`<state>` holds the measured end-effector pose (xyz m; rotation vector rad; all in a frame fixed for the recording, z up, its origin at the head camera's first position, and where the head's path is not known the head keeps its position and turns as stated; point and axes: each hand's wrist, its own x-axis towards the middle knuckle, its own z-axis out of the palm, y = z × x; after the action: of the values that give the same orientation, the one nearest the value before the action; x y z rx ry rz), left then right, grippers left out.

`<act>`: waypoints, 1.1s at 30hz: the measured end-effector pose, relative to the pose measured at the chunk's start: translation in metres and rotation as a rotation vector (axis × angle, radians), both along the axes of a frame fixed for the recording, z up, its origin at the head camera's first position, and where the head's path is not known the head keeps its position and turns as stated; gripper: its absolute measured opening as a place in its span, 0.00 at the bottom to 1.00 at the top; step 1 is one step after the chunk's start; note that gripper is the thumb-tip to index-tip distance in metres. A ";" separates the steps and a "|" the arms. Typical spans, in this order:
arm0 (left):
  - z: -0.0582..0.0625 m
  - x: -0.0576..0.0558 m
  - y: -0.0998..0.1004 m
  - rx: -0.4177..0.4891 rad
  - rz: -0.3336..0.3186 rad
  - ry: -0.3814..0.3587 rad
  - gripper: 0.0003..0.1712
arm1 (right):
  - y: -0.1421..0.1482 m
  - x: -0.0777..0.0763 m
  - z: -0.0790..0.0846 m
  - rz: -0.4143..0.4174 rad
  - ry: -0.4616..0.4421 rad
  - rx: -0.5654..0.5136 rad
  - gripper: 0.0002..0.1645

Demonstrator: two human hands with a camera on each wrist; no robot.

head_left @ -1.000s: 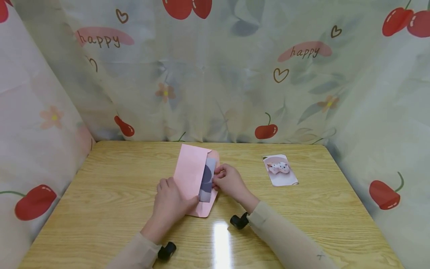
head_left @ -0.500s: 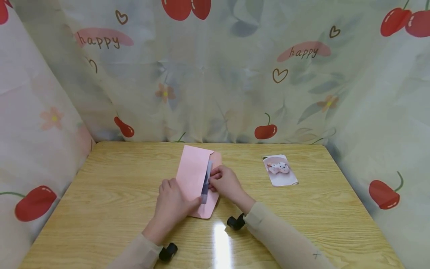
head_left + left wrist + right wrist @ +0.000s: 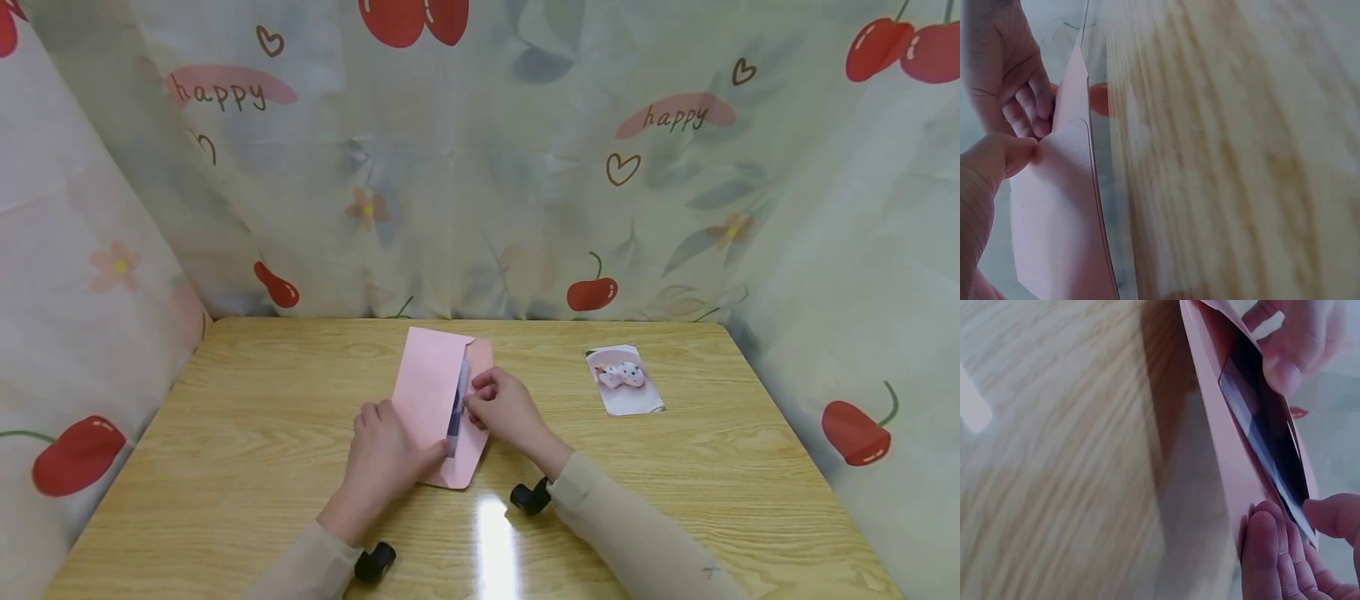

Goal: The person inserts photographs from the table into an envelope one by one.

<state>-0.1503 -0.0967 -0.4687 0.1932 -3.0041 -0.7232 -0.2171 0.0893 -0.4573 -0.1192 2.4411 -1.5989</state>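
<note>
A pink envelope (image 3: 426,375) lies tilted above the table in the head view, its opening facing right. Inside that opening a grey and dark picture card (image 3: 454,421) shows as a narrow strip. My left hand (image 3: 386,454) grips the envelope's lower left part, thumb by the opening. At the opening's right side, my right hand (image 3: 510,410) pinches the card's exposed edge, its fingers over the flap. The right wrist view shows the card (image 3: 1257,409) mostly between the envelope's walls, with the right thumb at its edge. Its far part is hidden inside.
A second picture card (image 3: 626,398) with a bow printed on it lies flat at the table's back right. The wooden table (image 3: 262,417) is bordered by a cherry-patterned curtain (image 3: 480,208) at the back and both sides.
The card has gone leftward, deeper into the envelope, so a thinner strip shows. My right hand has moved slightly left with it. The left hand keeps its grip.
</note>
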 end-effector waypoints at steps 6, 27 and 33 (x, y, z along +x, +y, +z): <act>-0.001 -0.002 -0.003 -0.007 0.011 0.008 0.60 | 0.015 0.003 0.009 -0.034 0.051 0.018 0.21; 0.000 -0.002 -0.008 -0.016 -0.006 0.052 0.60 | 0.088 -0.015 0.015 -0.116 0.112 0.081 0.41; 0.002 -0.001 -0.010 -0.005 -0.012 0.058 0.59 | 0.120 -0.023 0.012 -0.157 0.122 0.142 0.44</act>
<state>-0.1514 -0.1064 -0.4669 0.1519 -2.9542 -0.7099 -0.2397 0.2091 -0.4448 -0.0008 2.7095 -1.5121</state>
